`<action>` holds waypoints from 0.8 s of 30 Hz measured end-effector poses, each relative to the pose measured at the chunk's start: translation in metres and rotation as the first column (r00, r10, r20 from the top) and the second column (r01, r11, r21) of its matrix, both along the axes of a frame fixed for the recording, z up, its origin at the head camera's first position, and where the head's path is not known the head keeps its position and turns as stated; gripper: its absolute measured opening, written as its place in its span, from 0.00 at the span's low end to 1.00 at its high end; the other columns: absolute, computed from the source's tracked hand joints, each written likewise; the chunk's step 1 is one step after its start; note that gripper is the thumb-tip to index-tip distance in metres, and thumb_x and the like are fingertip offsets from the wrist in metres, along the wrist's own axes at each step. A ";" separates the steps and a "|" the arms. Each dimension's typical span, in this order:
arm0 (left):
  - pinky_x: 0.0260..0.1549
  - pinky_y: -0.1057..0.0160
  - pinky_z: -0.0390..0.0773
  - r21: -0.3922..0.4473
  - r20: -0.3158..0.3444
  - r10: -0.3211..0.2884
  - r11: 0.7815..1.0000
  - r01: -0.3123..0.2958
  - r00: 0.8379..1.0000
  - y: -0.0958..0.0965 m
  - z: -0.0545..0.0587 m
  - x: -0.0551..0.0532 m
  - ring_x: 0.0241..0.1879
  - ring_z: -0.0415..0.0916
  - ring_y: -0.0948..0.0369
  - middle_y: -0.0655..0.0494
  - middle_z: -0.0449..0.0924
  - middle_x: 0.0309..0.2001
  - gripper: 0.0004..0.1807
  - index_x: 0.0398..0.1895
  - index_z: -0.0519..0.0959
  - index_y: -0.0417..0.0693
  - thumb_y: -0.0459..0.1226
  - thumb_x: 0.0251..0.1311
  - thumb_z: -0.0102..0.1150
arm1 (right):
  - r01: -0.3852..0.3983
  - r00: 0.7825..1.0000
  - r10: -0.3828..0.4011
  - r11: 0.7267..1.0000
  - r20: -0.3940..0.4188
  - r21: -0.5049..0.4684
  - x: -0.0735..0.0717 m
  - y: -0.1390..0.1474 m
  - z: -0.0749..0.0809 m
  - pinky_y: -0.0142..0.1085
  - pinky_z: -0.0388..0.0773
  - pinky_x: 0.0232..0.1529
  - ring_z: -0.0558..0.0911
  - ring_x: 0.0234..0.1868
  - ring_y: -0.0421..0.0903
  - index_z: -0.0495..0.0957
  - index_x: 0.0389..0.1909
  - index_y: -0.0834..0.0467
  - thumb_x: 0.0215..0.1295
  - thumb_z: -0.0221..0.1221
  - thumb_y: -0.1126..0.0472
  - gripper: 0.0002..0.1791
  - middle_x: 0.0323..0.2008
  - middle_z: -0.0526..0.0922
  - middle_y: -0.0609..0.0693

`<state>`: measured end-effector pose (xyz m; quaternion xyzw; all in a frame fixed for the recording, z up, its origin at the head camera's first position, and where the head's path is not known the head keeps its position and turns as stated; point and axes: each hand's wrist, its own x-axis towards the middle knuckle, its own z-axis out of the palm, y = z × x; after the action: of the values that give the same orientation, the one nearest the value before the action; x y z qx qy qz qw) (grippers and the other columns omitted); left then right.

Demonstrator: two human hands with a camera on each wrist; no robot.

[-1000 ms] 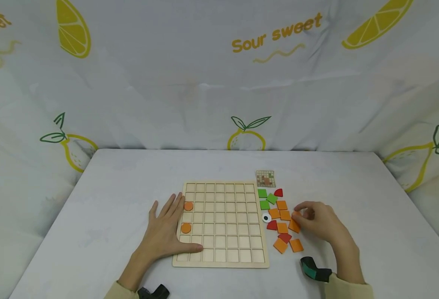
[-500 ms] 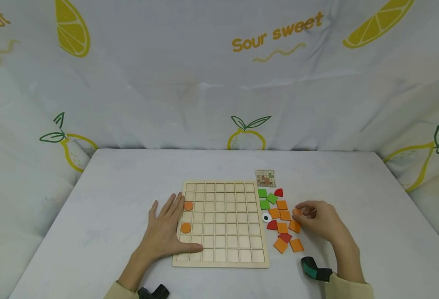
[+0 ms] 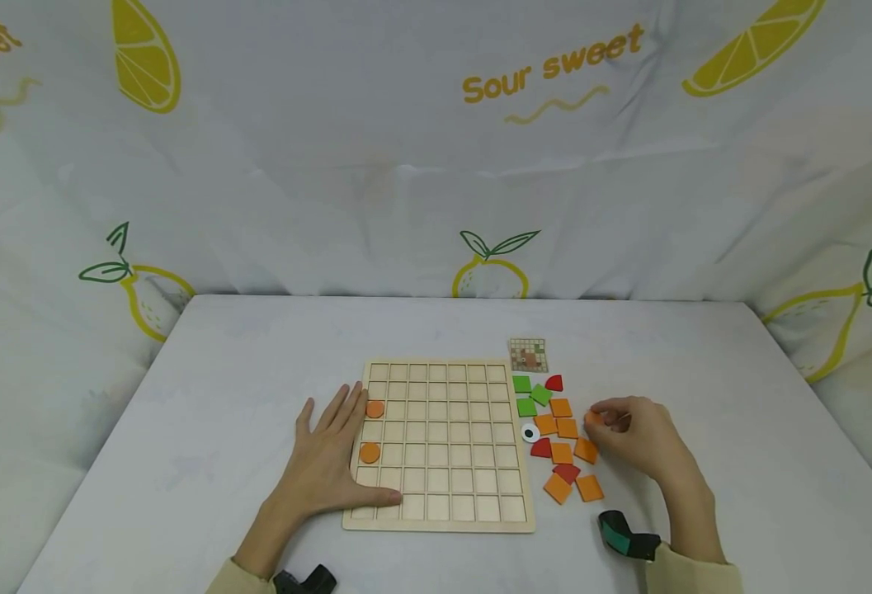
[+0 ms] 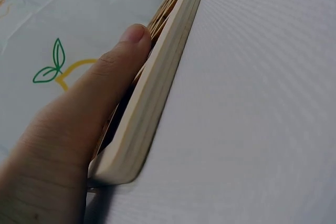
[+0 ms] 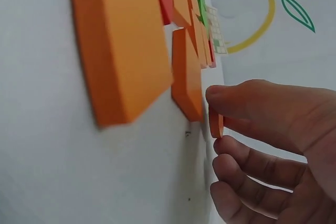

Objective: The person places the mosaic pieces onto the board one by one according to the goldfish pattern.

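Observation:
My left hand (image 3: 324,466) lies spread on the left side of a wooden grid board (image 3: 443,526), its thumb reaching over the front-left cells. In the left wrist view the thumb (image 4: 113,66) rests along the board's edge. Two orange discs, an upper one (image 3: 374,409) and a lower one (image 3: 370,453), sit in the leftmost column beside my fingers. My right hand (image 3: 639,437) pinches a small orange piece (image 5: 216,121) between thumb and fingers, close over the table; its outline is mostly hidden. Nearest to that hand is an orange square tile (image 3: 586,450).
Right of the board are several orange squares (image 3: 567,428), green squares (image 3: 527,407), red quarter-round pieces (image 3: 566,473) and a white eye disc (image 3: 530,432). A small pattern card (image 3: 528,355) lies behind them. Black-and-green gear (image 3: 624,536) sits at the right wrist.
My right hand has shifted slightly away and to the right with the orange piece, which now stands apart from the square tile below it. The left hand stays put.

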<state>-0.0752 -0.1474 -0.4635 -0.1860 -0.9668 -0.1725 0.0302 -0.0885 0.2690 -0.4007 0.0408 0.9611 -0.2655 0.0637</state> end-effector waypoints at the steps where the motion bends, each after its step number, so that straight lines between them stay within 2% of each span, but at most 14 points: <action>1: 0.75 0.30 0.36 -0.001 0.000 -0.002 1.000 0.002 1.000 0.000 0.000 0.000 0.83 0.47 0.48 0.50 0.48 0.83 0.81 0.83 0.49 0.44 0.82 0.28 0.63 | 0.000 1.000 0.000 1.000 -0.009 0.001 0.000 0.000 0.000 0.33 0.76 0.33 0.78 0.36 0.49 0.86 0.47 0.67 0.62 0.69 0.57 0.18 0.34 0.86 0.57; 14: 0.75 0.30 0.35 0.010 0.012 -0.016 1.000 0.016 1.000 0.000 0.002 0.001 0.83 0.46 0.48 0.49 0.47 0.83 0.81 0.83 0.49 0.44 0.81 0.28 0.65 | -0.014 0.995 0.011 1.000 -0.097 -0.028 0.002 -0.010 0.010 0.26 0.77 0.29 0.80 0.33 0.46 0.85 0.50 0.67 0.63 0.69 0.58 0.20 0.36 0.88 0.59; 24: 0.75 0.30 0.36 0.006 0.011 -0.012 1.000 0.012 1.000 -0.001 0.001 0.000 0.83 0.47 0.48 0.50 0.47 0.83 0.80 0.83 0.49 0.44 0.80 0.29 0.65 | -0.077 0.982 0.062 0.994 -0.179 -0.077 0.005 -0.028 0.023 0.25 0.77 0.32 0.81 0.36 0.48 0.86 0.49 0.66 0.61 0.70 0.61 0.17 0.41 0.88 0.62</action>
<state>-0.0748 -0.1480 -0.4624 -0.1909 -0.9653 -0.1764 0.0242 -0.0831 0.2409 -0.3777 -0.0191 0.9518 -0.3059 -0.0110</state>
